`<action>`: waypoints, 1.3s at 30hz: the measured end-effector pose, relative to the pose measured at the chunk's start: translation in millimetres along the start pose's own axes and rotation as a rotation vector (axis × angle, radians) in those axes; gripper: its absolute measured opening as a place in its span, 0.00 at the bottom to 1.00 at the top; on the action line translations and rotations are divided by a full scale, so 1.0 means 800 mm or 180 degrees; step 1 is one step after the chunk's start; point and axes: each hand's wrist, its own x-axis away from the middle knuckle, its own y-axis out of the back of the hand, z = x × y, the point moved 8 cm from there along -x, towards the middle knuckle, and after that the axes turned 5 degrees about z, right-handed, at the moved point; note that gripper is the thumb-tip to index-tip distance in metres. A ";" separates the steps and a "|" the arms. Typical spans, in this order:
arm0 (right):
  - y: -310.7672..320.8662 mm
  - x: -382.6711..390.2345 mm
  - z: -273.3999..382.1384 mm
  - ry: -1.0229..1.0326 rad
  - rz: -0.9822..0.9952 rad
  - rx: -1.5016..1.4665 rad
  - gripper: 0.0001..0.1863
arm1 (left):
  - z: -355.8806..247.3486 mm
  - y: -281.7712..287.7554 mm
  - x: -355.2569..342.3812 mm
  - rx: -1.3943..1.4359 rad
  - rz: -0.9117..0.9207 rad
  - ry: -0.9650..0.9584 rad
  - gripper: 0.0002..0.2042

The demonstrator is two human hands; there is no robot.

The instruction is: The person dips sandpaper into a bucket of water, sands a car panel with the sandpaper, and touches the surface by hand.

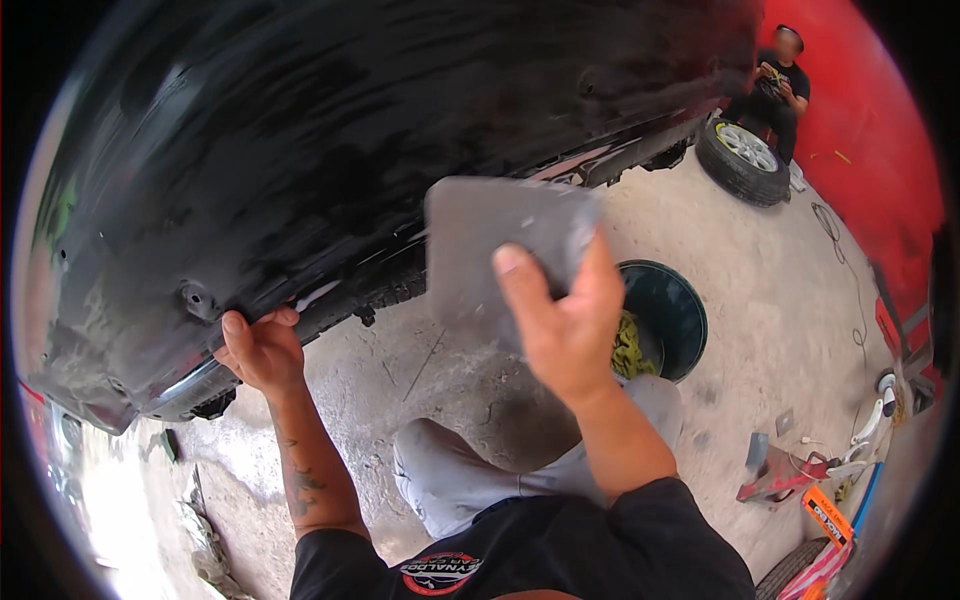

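Up against the wet black car body (330, 130), the left hand (262, 348) has its fingers curled tight over the panel's lower edge. Right hand (565, 325) pinches a grey sanding sheet (500, 245) between thumb and fingers, held up just off the panel, with a dark bucket (675, 310) on the concrete floor (780, 290) right behind it.

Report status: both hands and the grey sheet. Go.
Left hand gripping lower edge of black car body. Right hand holding grey sanding sheet up, off the panel. Nothing between sheet and panel.
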 end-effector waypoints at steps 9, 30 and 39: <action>-0.042 0.020 0.009 0.0231 0.1132 0.0835 0.13 | 0.004 0.004 -0.002 0.0061 -0.0092 0.0057 0.18; 0.127 -0.056 -0.050 -0.0145 -0.0116 -0.0163 0.16 | 0.012 0.017 -0.003 0.0374 0.0069 0.0106 0.20; 0.147 -0.065 -0.055 -0.0130 -0.0429 -0.0411 0.16 | 0.016 0.016 -0.005 0.0287 -0.0102 0.0195 0.23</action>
